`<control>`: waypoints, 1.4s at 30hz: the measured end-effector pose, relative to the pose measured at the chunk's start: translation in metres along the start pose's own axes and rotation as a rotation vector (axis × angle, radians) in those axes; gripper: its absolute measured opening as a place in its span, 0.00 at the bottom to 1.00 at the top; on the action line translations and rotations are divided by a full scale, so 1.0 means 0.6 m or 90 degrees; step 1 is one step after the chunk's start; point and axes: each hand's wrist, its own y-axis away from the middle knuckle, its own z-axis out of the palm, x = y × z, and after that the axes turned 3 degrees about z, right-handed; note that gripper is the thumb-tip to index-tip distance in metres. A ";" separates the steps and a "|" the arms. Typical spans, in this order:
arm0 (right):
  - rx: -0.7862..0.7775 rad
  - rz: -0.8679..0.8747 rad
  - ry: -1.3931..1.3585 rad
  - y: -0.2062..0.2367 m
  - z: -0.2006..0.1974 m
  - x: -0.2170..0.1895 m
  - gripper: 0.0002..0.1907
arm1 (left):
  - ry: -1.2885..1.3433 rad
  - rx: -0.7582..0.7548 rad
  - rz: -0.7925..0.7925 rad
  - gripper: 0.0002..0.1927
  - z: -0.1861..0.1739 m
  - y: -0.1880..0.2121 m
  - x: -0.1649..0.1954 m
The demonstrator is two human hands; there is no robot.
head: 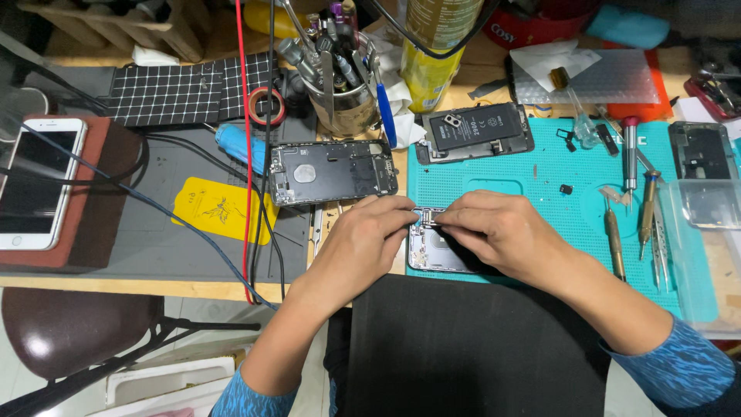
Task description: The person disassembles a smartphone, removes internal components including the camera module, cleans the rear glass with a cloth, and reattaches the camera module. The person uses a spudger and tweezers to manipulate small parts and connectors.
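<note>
Opened grey phone housing [432,251] lies on the near edge of the teal work mat [540,208], mostly covered by both hands. Left hand [363,235] rests on its left side, fingers curled in, tips pinched narrow at the housing's top edge. Right hand [494,228] covers its right side, thumb and forefinger pinching a small metallic part [429,222] there, touching the left fingertips; what the part is, too small to tell. Just beyond the left hand, a second opened phone body [332,171] sits on the grey mat [154,232], next to a yellow film sheet [216,208]. A black battery [475,130] lies at the teal mat's far left corner. Screwdrivers [631,154] and tweezers lie on the mat right of the right hand. A cup of tools [340,93] stands behind the phone body. A white phone [35,181] lies far left on a brown block, well apart.
</note>
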 end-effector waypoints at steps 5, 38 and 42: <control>-0.003 0.001 -0.006 -0.001 -0.002 -0.001 0.11 | 0.003 0.001 0.001 0.10 -0.001 -0.001 -0.001; 0.067 -0.023 0.041 0.001 0.014 0.001 0.09 | -0.002 -0.013 -0.055 0.22 -0.009 -0.002 0.013; 0.106 -0.006 0.046 -0.001 0.014 -0.001 0.07 | -0.018 -0.008 -0.055 0.24 -0.008 -0.006 0.016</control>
